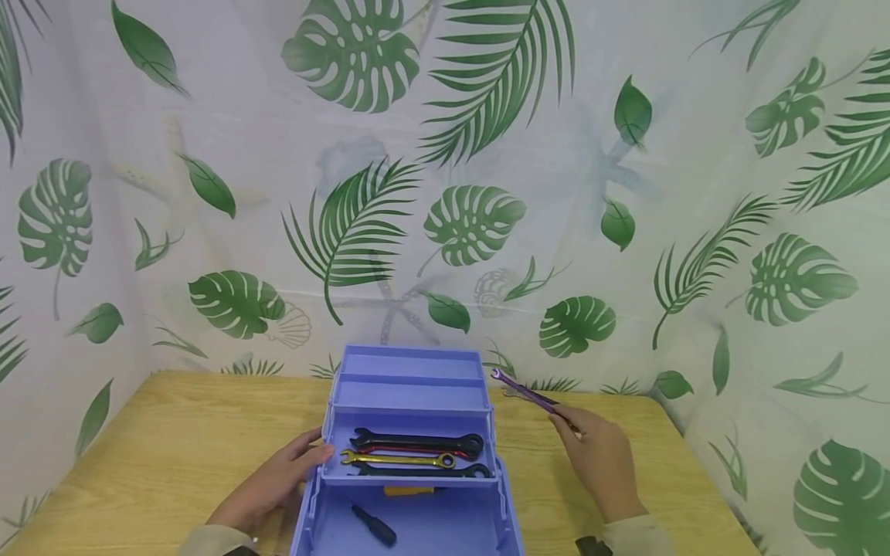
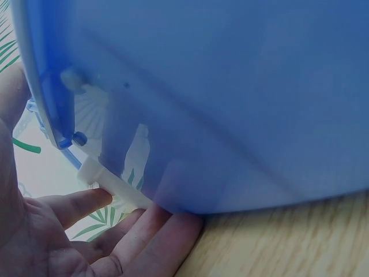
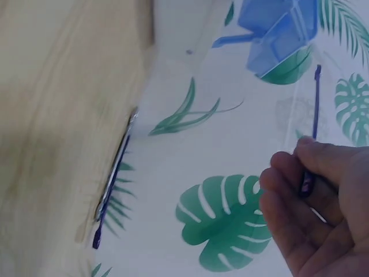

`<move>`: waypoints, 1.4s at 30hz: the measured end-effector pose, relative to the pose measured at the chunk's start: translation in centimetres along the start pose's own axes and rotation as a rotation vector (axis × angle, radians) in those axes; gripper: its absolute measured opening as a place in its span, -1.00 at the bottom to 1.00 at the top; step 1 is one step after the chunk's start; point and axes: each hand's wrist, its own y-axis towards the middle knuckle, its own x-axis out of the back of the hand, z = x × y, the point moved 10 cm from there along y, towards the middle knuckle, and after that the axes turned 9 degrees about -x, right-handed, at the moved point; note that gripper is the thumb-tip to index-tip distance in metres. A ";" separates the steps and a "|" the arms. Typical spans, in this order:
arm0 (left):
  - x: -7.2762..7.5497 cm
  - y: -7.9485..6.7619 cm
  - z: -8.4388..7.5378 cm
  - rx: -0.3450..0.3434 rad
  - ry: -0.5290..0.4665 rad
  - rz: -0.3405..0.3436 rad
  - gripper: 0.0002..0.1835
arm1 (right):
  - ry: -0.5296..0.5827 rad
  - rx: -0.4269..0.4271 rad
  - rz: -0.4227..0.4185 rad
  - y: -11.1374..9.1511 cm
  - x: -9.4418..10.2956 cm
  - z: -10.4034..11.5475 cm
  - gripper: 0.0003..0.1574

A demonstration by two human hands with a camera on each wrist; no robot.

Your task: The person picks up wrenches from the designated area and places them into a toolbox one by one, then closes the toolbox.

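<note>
My right hand pinches a purple wrench between thumb and fingers, right of the blue toolbox and above the table. In the right wrist view this wrench points away from the fingers. At the toolbox's left side, my left hand holds the edge, thumb at the raised tray and fingers against the outer wall. A black wrench, a red one partly hidden under it, a gold wrench and another black wrench lie in the tray. Below, a dark-handled screwdriver lies in the main compartment.
In the right wrist view, silver and purple wrenches lie on the wooden table near its back edge. Something yellow shows partly under the tray. A leaf-patterned sheet hangs behind the table.
</note>
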 end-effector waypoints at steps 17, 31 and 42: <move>-0.1 0.0 -0.1 -0.004 0.012 0.004 -0.12 | 0.135 0.445 -0.019 -2.7 -0.4 7.8 -0.71; 0.2 0.1 0.0 0.030 0.040 -0.032 -0.10 | 0.127 0.510 0.070 -3.8 -2.2 10.0 -0.76; 0.2 0.0 0.2 0.053 0.047 -0.062 -0.10 | 0.123 0.601 0.057 -4.4 -2.4 11.7 -0.79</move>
